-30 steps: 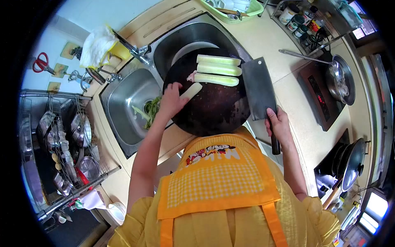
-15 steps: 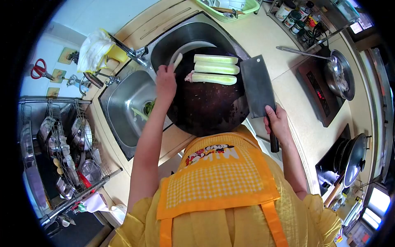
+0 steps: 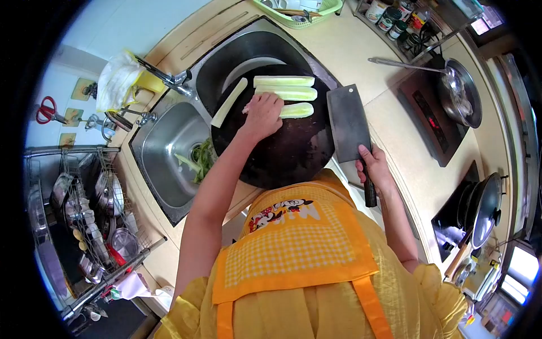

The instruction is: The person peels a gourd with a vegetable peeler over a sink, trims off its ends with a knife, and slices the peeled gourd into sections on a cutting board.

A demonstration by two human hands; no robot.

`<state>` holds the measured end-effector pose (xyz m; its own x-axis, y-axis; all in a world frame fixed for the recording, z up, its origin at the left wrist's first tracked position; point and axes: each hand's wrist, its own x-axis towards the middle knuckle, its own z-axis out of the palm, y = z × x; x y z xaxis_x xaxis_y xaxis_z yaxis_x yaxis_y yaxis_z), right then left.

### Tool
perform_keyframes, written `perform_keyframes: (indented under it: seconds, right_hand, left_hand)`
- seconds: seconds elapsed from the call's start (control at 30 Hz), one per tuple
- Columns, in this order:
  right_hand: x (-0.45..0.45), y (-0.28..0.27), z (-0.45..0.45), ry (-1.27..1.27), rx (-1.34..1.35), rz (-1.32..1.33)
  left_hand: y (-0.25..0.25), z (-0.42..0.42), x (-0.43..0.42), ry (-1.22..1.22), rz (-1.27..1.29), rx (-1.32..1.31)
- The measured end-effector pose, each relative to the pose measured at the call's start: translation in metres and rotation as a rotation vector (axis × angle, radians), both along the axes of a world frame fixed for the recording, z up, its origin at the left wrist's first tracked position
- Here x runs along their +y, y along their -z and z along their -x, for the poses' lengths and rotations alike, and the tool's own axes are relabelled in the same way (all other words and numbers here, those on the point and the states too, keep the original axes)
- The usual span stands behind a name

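A round dark board (image 3: 282, 150) lies partly over the sink. Several pale green vegetable pieces (image 3: 284, 81) rest on it, most side by side near its far edge. One separate strip (image 3: 229, 102) lies slanted at the board's left edge. My left hand (image 3: 264, 116) is over the left end of the nearest lengthwise piece (image 3: 297, 110), fingers bent together and touching it; a small pinkish bit shows beside the fingers. My right hand (image 3: 373, 165) is wrapped round the dark handle of a broad cleaver (image 3: 348, 121), its blade over the board's right edge.
Green peelings (image 3: 199, 161) lie in the left sink basin (image 3: 169, 135). A faucet (image 3: 179, 79) stands behind it. On the right is an induction cooker (image 3: 432, 116) with a metal pan and ladle. A wire dish rack (image 3: 99, 209) stands at left; a green basket (image 3: 299, 21) is at the back.
My left hand has set the separate strip down at the board's left edge and moved right onto the nearest lengthwise piece. My right hand still holds the cleaver. The view has shifted slightly.
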<state>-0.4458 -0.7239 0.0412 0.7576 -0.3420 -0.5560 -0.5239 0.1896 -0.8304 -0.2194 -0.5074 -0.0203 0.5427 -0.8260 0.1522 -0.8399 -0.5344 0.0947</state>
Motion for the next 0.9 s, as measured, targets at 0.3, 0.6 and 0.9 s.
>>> perform_keyframes:
  seconds: [0.3,0.6,0.9]
  right_hand:
    - [-0.01,0.034,0.015,-0.012,0.025,-0.275]
    - [-0.019,0.027,0.02,-0.061,0.079,-0.339]
    - [-0.022,0.033,0.023,-0.027,0.083,-0.393]
  left_hand:
    - [-0.007,0.027,-0.007,0.079,0.122,0.334]
    - [0.01,0.039,-0.026,0.003,0.354,0.446]
    - [0.012,0.035,-0.026,0.018,0.422,0.506]
